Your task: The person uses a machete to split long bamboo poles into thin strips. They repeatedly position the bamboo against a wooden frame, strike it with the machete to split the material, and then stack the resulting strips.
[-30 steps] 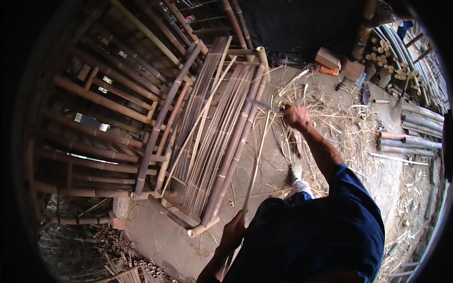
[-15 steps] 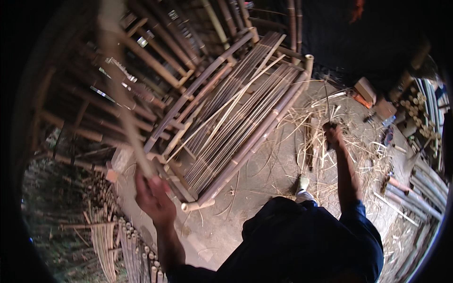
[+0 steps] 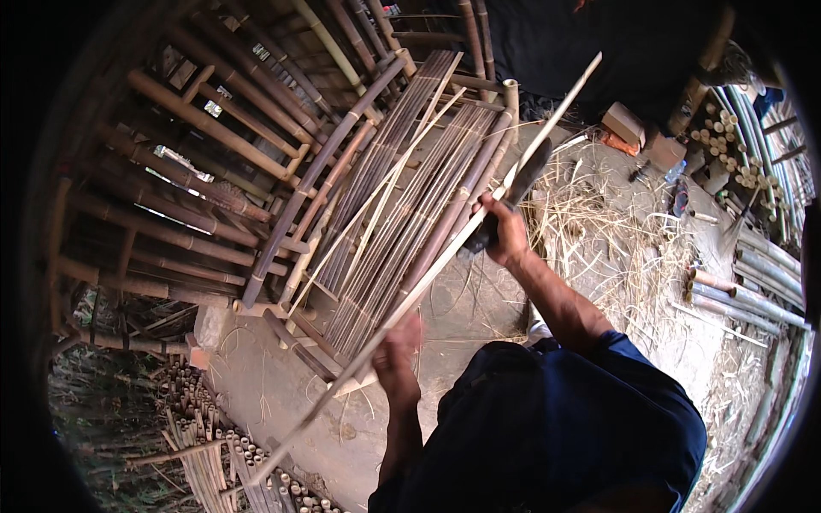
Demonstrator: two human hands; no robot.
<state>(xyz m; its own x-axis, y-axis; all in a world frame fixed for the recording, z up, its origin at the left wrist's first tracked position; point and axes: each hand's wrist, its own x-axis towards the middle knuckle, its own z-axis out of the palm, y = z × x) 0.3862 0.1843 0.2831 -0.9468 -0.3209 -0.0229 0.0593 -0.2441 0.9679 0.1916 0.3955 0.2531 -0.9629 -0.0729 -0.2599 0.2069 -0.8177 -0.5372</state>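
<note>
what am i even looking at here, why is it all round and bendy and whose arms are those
This is a view from a wide fisheye camera worn on a person's head, looking down, so straight edges curve toward the rim. The arms coming up from the bottom are that person's own, above a dark blue shirt. The left hand grips a long thin bamboo strip that runs diagonally across the picture. The right hand holds a dark-bladed knife against that strip. Beneath lies a bamboo frame of slats on a concrete floor, with straw-like shavings to the right and cut bamboo poles at lower left.
</note>
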